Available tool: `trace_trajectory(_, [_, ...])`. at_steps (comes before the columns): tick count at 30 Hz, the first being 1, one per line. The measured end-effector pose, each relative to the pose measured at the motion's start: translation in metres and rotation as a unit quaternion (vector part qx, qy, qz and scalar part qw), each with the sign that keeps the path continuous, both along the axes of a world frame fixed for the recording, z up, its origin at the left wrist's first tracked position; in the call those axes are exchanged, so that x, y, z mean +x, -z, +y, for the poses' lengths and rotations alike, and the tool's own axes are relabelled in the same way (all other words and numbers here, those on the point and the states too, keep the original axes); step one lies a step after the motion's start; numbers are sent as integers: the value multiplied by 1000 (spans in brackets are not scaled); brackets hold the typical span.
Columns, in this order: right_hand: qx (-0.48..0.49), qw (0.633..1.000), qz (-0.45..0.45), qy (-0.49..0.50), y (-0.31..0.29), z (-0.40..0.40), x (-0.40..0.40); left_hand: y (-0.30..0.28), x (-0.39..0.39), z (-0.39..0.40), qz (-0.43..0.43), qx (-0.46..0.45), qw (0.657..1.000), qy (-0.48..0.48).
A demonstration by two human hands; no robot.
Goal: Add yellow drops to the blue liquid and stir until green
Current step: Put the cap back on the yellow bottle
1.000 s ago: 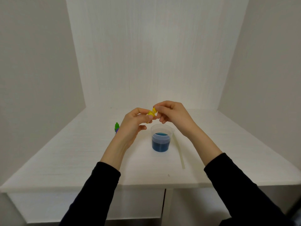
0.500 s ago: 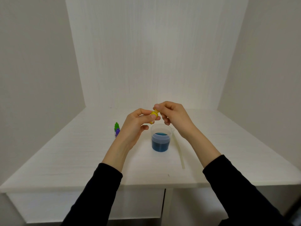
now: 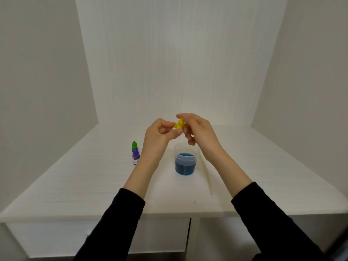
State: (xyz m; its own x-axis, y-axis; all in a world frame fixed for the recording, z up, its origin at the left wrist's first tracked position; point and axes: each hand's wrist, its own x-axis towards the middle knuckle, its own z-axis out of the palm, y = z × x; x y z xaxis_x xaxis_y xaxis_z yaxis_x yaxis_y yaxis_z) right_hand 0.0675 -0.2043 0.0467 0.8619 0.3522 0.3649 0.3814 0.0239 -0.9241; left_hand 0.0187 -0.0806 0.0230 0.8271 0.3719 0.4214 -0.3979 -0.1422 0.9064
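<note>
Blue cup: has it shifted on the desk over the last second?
No. The blue cup sits where it was, just left of the pale stir stick, with the purple bottle the same gap away.

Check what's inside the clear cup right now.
The clear cup holds only blue liquid, roughly half full. No stirrer inside. The right hand covers part of the far rim.

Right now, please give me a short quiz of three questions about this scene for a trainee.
1. True or false: the liquid in the cup is already green.
2. Which hand grips the body of the yellow bottle: A) left hand, B) right hand?
3. Fill in: beside the green bottle stands a ____ bottle.

Key: 1 false, it is blue; 2 A; 3 purple.
</note>
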Motion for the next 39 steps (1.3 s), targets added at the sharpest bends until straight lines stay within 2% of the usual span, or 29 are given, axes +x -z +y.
trace_trajectory(3, [22, 999, -14, -45, 1, -6, 2, 0, -2, 4, 21, -18, 999, 23])
trace_trajectory(7, [8, 999, -22, -33, 4, -5, 4, 2, -1, 2, -1, -10, 1000, -7])
trace_trajectory(11, [7, 999, -38, 13, 6, -2, 6, 4, 1, -3, -1, 102, 991, -85])
trace_trajectory(17, [-24, 993, -95, 58, 5, 0, 6, -2, 5, 0, 21, 242, 967, -77])
trace_trajectory(25, [-129, 987, -89, 36, 7, -1, 2, -10, 19, 52, 97, 225, 967, -76])
trace_trajectory(32, [-151, 986, -72, 22, 15, -5, 5, -11, 31, 88, 183, 265, 936, -141])
trace_trajectory(39, [-150, 986, -65, 30, 19, -9, 5, 0, 45, 105, 257, 343, 886, -177])
